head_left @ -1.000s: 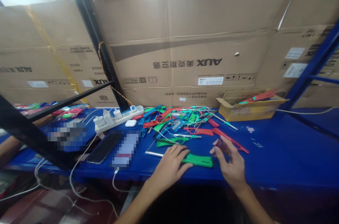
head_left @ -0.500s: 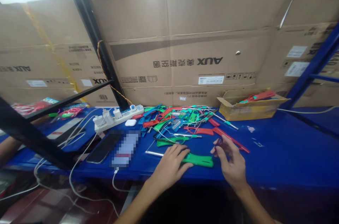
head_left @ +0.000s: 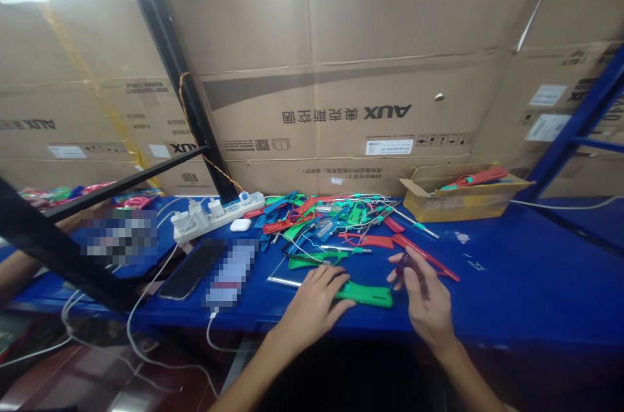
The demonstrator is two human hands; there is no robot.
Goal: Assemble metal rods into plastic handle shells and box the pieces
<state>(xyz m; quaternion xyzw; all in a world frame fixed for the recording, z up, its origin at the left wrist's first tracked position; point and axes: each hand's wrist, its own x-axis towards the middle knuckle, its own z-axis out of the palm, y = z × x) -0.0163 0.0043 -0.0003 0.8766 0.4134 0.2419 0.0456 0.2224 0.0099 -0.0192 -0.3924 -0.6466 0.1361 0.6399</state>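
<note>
My left hand (head_left: 319, 295) is closed over a green long-neck lighter (head_left: 368, 294) and presses it to the blue table. The lighter's metal tube (head_left: 284, 282) sticks out to the left of the hand. Between the fingers of my right hand (head_left: 429, 298) is a small screwdriver (head_left: 405, 262) with a dark handle. Its thin shaft points down at the right end of the green handle; whether the tip touches is too small to tell. Beyond my hands lies a pile of red, green and blue lighter parts (head_left: 336, 217) with metal tubes and thin wires.
A yellow-taped carton (head_left: 458, 207) holding red pieces stands at the back right. Left of the pile are a power strip (head_left: 219, 214), a white earphone case (head_left: 240, 225) and two phones (head_left: 192, 272). Black shelf posts (head_left: 168, 54) rise there. Another person's arm (head_left: 29, 262) reaches in at far left.
The fingers of my right hand have shifted slightly around the screwdriver handle. My left hand and the lighter stay in place. At far left, the other person's arm and items near it have moved.
</note>
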